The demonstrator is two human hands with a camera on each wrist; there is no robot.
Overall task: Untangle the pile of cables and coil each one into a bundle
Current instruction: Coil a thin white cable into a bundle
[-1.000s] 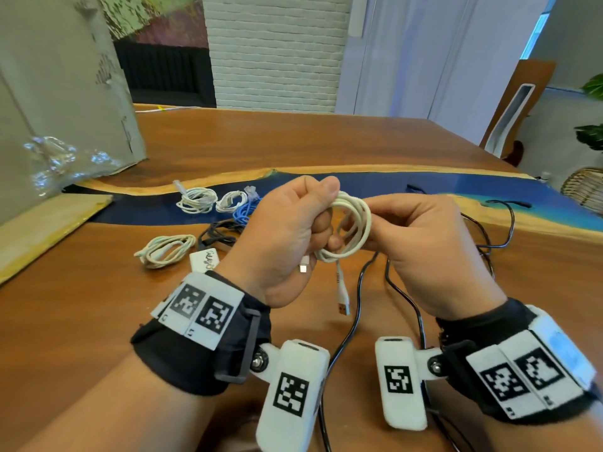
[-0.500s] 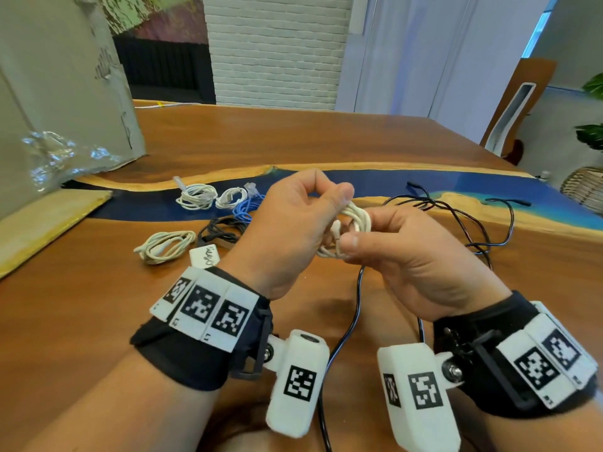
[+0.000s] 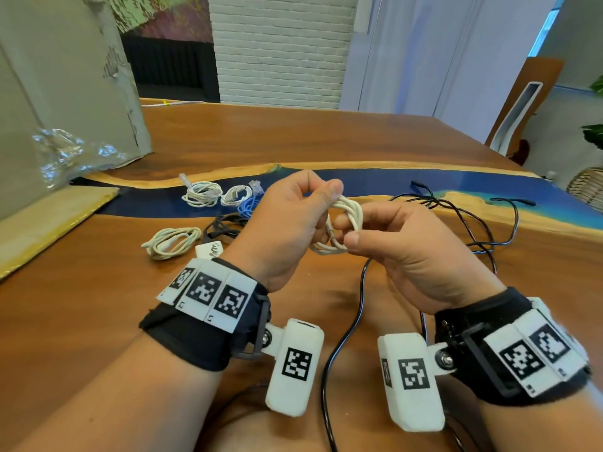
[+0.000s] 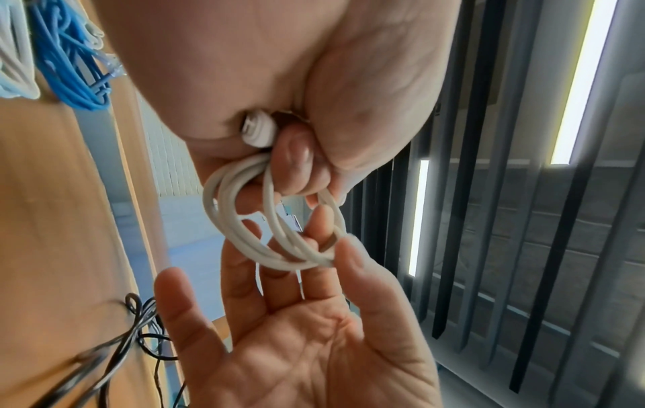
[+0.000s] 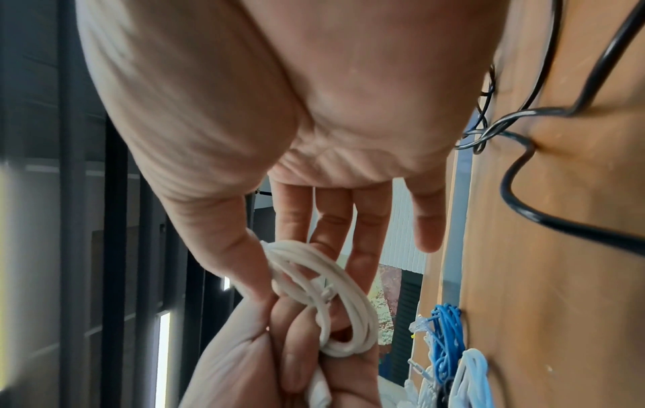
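Under my grip, bare tabletop [image 3: 98, 321] except one black cable [image 3: 346, 334] running straight below. Right of the grip, loose black wires [image 3: 483, 223] sprawl. Left and beyond it, coiled bundles [image 3: 171, 243] crowd together; the cardboard box [image 3: 65, 93] walls off the far left.

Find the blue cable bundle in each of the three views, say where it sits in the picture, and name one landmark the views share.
Head: the blue cable bundle lies left of centre on the table, just beyond the left hand.
Left wrist: top left corner, beside the palm.
Right wrist: lower right, against the wooden table.
Shared landmark: the white cable coil held between both hands.
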